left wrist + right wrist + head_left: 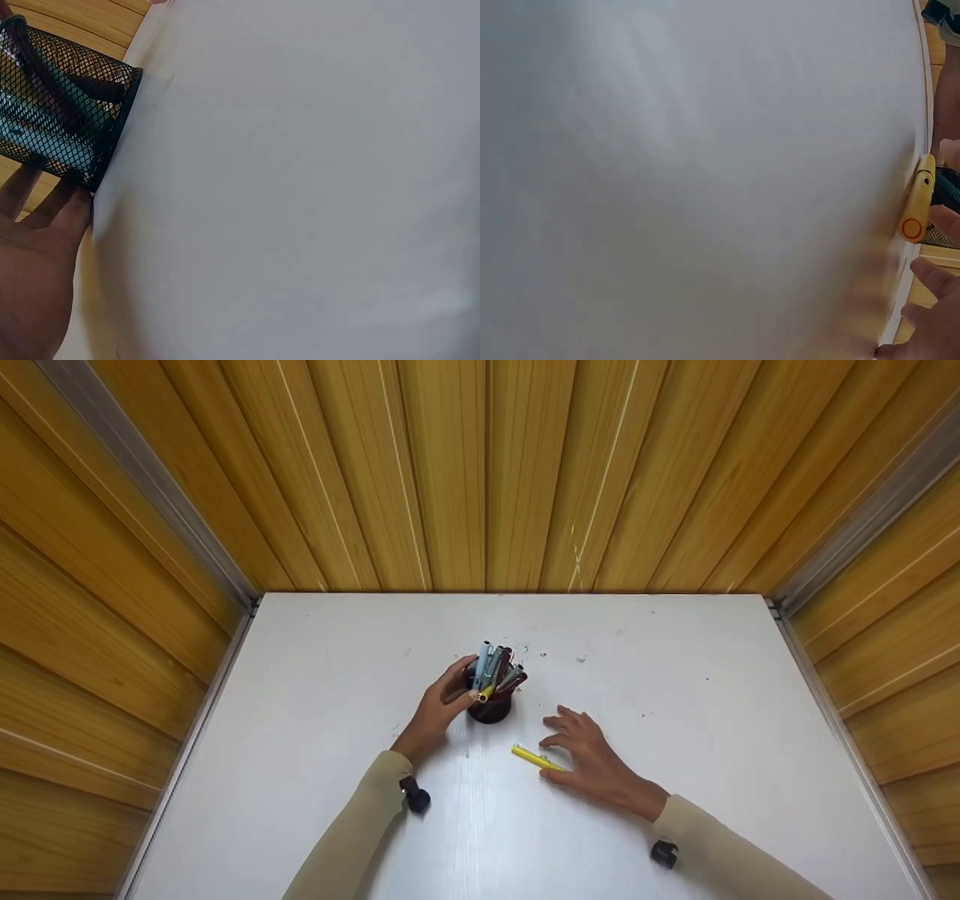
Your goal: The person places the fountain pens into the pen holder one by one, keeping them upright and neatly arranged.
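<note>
A dark mesh pen holder (pixel 490 712) stands upright on the white table, filled with several pens (pixel 495 664) in light blue, grey-green and dark red, plus one yellow pen (pixel 486 693) leaning toward the front. My left hand (pixel 433 712) holds this holder from its left side, thumb in front and fingers behind; the left wrist view shows fingertips against the mesh (pixel 64 105). On the table, right and in front of the holder, lies a second yellow pen (pixel 529 756). Over its right end is my right hand (pixel 589 754), fingers spread, thumb beside the pen; whether they touch is unclear.
The white table (pixel 315 735) has small dark marks behind the holder. Yellow wood-look panels (pixel 450 472) rise behind it and at both sides, with grey metal strips in the corners. Each wrist wears a small black device (pixel 664 853).
</note>
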Motion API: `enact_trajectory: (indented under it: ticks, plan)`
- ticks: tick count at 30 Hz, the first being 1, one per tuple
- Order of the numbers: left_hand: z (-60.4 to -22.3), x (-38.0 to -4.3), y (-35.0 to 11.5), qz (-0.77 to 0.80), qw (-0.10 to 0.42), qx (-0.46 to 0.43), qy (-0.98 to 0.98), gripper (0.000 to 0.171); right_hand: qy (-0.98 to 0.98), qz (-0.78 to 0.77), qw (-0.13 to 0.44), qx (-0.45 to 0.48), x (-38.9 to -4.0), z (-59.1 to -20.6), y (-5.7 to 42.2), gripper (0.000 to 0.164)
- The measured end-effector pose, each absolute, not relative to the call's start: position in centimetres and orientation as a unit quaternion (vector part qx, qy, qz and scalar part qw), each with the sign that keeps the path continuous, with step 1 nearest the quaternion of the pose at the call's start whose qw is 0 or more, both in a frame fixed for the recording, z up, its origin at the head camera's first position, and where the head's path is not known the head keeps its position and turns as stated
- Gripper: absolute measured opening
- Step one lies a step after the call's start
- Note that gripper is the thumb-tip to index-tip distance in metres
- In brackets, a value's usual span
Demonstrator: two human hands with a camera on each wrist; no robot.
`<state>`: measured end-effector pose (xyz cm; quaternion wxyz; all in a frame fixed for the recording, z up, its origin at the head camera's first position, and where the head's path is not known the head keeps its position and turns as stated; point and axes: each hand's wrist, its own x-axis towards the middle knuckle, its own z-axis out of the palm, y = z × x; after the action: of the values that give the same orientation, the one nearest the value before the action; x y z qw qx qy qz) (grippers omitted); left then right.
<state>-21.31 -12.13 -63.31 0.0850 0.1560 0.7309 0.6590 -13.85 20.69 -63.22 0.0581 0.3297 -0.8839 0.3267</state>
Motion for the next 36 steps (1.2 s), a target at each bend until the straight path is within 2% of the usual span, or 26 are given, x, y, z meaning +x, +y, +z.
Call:
enact_trajectory:
  ticks: [17, 29, 36]
  plan:
    - [-63.3, -21.5, -12.2, 0.654, 0.073, 0.173, 0.733, 0.063, -0.895, 0.313, 0.071, 0.309, -13.6, -63.4, 19.7, 0.023]
    - [-63.1, -21.2, -12.1, 0.645, 0.083, 0.156, 0.744, 0.064, -0.904, 0.302, 0.094, 0.288, -13.4, -63.7, 18.9, 0.019]
    - [-63.0, -21.3, -12.0, 0.645, 0.081, 0.156, 0.744, 0.063, -0.909, 0.307, 0.077, 0.272, -13.5, -63.4, 18.6, 0.017]
